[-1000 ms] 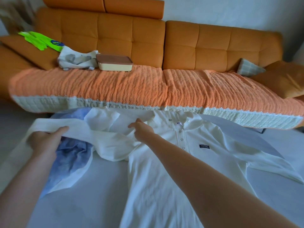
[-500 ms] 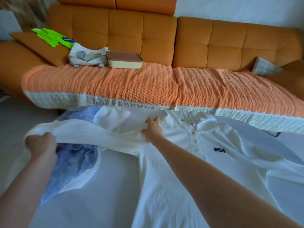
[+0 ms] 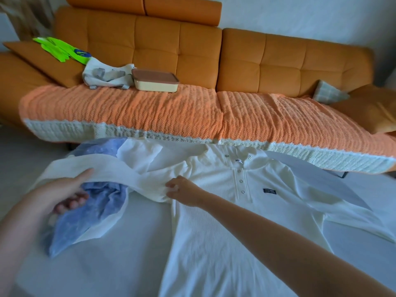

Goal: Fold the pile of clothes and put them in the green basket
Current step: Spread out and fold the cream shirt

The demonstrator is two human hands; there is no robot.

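Note:
A white long-sleeved polo shirt (image 3: 214,221) lies face up on the pale surface, collar toward the sofa. Its left sleeve (image 3: 120,174) stretches across a crumpled blue garment (image 3: 96,211). My left hand (image 3: 62,196) holds the sleeve near its end, thumb on top and fingers curled underneath. My right hand (image 3: 184,192) pinches the fabric where the sleeve meets the body. The shirt's other sleeve (image 3: 353,219) lies spread out to the right. No green basket is in view.
An orange sofa (image 3: 278,61) with a knitted orange throw (image 3: 150,112) overhangs the far edge. On it sit a bright green item (image 3: 62,49), a white tote bag (image 3: 107,76), a lidded box (image 3: 155,80) and cushions (image 3: 330,94).
My left hand has shifted right with the sleeve, and its tight fist has loosened to a thumb-over hold. My right hand has slid down from the shoulder to the armpit seam.

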